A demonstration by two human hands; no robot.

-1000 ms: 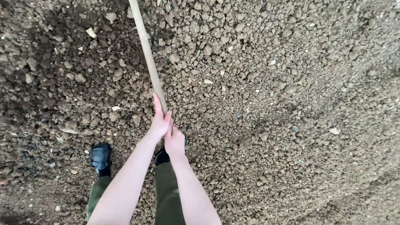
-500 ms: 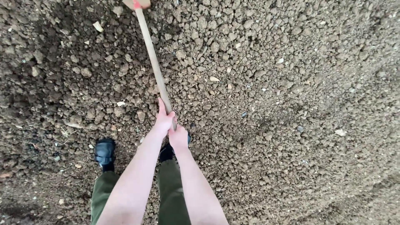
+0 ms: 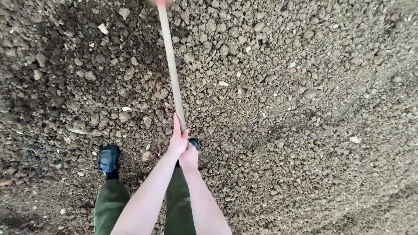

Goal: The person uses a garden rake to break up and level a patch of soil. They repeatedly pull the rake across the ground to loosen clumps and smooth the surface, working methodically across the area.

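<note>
Head view, looking straight down; both bare forearms enter from the bottom centre of the frame and meet just below the middle. Left hand (image 3: pixel 177 140): wrapped around the lower end of the wooden handle (image 3: pixel 170 65), forefinger laid out straight along the shaft and pointing toward the top of the frame, the other fingers curled around the wood. Right hand (image 3: pixel 189 157): directly below the left and touching it, clenched around the very end of the same handle; its fingertips are hidden on the far side.

Wooden handle: pale, round, straight; runs from the hands up to the top edge of the frame, leaning slightly left as it climbs; a reddish blurred patch (image 3: pixel 160 2) sits on it at the top edge; the tool head is cut off by the frame and cannot be made out.

Ground: loose, clumpy brown soil (image 3: pixel 283 109) fills the whole frame; darker and more shadowed toward the left and upper left, lighter and finer toward the right; scattered pale stones, one at upper left (image 3: pixel 103 28), one near the right edge (image 3: pixel 355 139).

Lower left of the frame: a black shoe (image 3: pixel 109 159) planted on the soil, olive-green trouser leg (image 3: pixel 109 204) above it toward the bottom edge; a second black shoe toe (image 3: pixel 193 143) shows just right of the hands, mostly covered by them.
</note>
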